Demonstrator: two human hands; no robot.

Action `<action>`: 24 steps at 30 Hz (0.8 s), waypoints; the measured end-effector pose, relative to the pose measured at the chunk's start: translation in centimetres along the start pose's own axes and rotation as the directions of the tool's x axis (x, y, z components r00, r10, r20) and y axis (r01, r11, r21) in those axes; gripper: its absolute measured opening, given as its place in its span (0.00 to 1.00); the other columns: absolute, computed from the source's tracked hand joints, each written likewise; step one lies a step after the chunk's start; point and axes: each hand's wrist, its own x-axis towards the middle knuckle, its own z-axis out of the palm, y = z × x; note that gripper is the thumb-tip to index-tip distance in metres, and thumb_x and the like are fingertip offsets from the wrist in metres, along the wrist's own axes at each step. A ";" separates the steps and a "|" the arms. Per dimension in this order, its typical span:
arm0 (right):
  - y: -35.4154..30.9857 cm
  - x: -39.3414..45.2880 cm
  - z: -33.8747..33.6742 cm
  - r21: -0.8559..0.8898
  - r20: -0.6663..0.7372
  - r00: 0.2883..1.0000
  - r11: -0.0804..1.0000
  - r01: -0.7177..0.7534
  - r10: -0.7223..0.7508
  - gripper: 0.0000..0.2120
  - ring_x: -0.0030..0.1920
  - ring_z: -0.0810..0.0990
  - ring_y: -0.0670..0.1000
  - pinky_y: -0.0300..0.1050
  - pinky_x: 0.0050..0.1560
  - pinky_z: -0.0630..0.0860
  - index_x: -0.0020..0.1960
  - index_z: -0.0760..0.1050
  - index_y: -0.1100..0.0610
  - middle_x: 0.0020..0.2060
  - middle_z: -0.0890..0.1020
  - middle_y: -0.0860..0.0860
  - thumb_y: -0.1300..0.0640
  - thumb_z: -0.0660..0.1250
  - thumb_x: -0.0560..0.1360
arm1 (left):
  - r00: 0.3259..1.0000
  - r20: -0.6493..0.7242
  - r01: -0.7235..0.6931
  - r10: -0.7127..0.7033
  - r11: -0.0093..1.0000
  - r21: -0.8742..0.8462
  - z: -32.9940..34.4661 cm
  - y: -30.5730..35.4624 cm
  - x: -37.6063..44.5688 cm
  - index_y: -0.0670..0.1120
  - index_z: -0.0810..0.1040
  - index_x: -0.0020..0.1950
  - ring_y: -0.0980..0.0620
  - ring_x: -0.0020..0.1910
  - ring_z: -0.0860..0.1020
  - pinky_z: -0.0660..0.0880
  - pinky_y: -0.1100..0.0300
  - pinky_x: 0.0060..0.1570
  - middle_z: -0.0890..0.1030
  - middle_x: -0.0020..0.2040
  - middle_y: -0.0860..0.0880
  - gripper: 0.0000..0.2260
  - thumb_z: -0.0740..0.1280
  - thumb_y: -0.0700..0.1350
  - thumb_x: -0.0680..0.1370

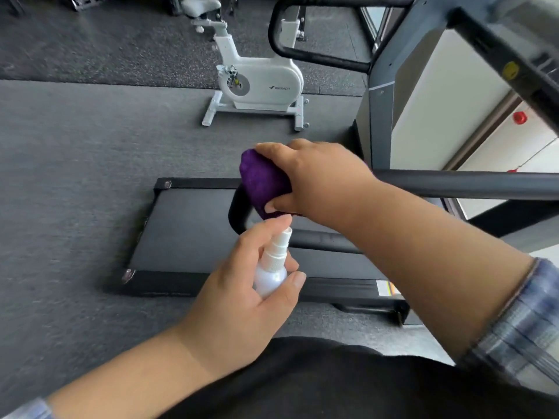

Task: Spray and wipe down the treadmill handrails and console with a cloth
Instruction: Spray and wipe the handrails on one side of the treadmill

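Right hand [320, 179] grip clamped on purple cloth [263, 181], cloth pressed over the curved end of the near handrail [465, 184]; fingers on top, thumb under, palm side hidden. The handrail's bend under the cloth is mostly covered, only a dark loop [237, 211] shows below it. Left hand [242, 300] grip closed round a small white spray bottle [272, 267], index finger on top of the nozzle, nozzle tip just beside the cloth's lower edge; contact can't be told. Bottle's lower half hidden by fingers and palm, liquid level not readable. Right forearm crosses over the treadmill belt [193, 234] and hides part of the deck's right side rail. Plaid sleeve [520, 322] blurred, cut off at the right edge. Console [514, 40] top right, motion-blurred, cut by the frame, buttons not legible apart from a yellow spot. Far handrail [302, 55] partly behind the upright. White exercise bike [260, 80] on the floor beyond the treadmill's rear end, logo too small to read. Dark clothing fills the bottom edge.
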 end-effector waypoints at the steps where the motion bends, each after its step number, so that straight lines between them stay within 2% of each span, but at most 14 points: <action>1: 0.9 -0.6 -0.3 0.033 0.014 0.999 0.999 -0.036 0.035 0.45 0.57 0.79 0.58 0.51 0.52 0.75 0.78 0.57 0.39 0.61 0.78 0.50 0.30 0.70 0.66 | 1.000 0.016 -0.004 0.004 1.000 -0.010 -0.1 -0.2 0.1 0.72 0.61 0.69 0.53 0.46 0.80 0.73 0.68 0.48 0.79 0.48 0.58 0.27 0.67 0.51 0.76; 4: 3.5 -2.7 -1.3 0.093 0.055 0.988 0.984 -0.149 0.145 0.45 0.59 0.78 0.54 0.45 0.50 0.69 0.76 0.58 0.36 0.61 0.78 0.46 0.27 0.69 0.63 | 0.999 0.033 -0.026 0.027 1.000 -0.016 -0.9 -0.8 0.0 0.71 0.61 0.70 0.54 0.47 0.80 0.73 0.69 0.49 0.79 0.48 0.59 0.27 0.67 0.51 0.77; 7: 4.5 -3.7 -1.5 0.082 0.053 0.982 0.980 -0.183 0.179 0.45 0.58 0.78 0.53 0.44 0.49 0.66 0.76 0.60 0.36 0.61 0.79 0.45 0.26 0.66 0.62 | 0.999 0.024 -0.030 0.030 0.999 -0.014 -2.2 -1.5 -0.3 0.71 0.60 0.70 0.53 0.47 0.80 0.73 0.70 0.48 0.79 0.49 0.59 0.27 0.67 0.51 0.77; 12: 1.3 -1.4 -0.4 -0.100 -0.003 0.994 0.989 -0.113 0.113 0.47 0.53 0.81 0.58 0.50 0.47 0.73 0.76 0.62 0.43 0.58 0.80 0.49 0.21 0.53 0.62 | 1.000 -0.011 0.007 -0.007 1.000 -0.009 -4.0 -2.3 -1.0 0.71 0.61 0.70 0.53 0.46 0.80 0.72 0.72 0.46 0.79 0.49 0.58 0.27 0.67 0.52 0.76; 16: -2.4 0.8 0.7 -0.118 -0.084 0.990 0.986 -0.120 0.110 0.46 0.50 0.82 0.58 0.51 0.46 0.75 0.68 0.71 0.47 0.53 0.82 0.50 0.17 0.46 0.65 | 0.998 0.053 0.017 -0.017 1.000 0.005 -3.8 -2.3 -0.9 0.73 0.61 0.69 0.53 0.46 0.80 0.73 0.71 0.46 0.79 0.48 0.58 0.27 0.67 0.53 0.76; 19: -3.0 0.7 1.2 -0.117 -0.160 0.975 0.977 -0.177 0.157 0.38 0.49 0.81 0.55 0.48 0.42 0.66 0.63 0.75 0.46 0.48 0.81 0.48 0.20 0.49 0.70 | 0.995 0.095 0.025 -0.030 0.998 0.050 -3.1 -2.1 -0.7 0.74 0.61 0.67 0.55 0.46 0.80 0.71 0.73 0.46 0.80 0.48 0.59 0.26 0.66 0.55 0.74; 24: -1.5 -0.8 0.7 -0.014 -0.164 0.973 0.985 -0.170 0.165 0.34 0.52 0.81 0.55 0.48 0.45 0.63 0.69 0.73 0.43 0.51 0.82 0.48 0.24 0.54 0.73 | 0.994 0.106 0.015 -0.022 0.998 0.063 -1.2 -1.0 0.4 0.76 0.62 0.65 0.58 0.47 0.80 0.70 0.77 0.46 0.80 0.48 0.60 0.26 0.67 0.57 0.72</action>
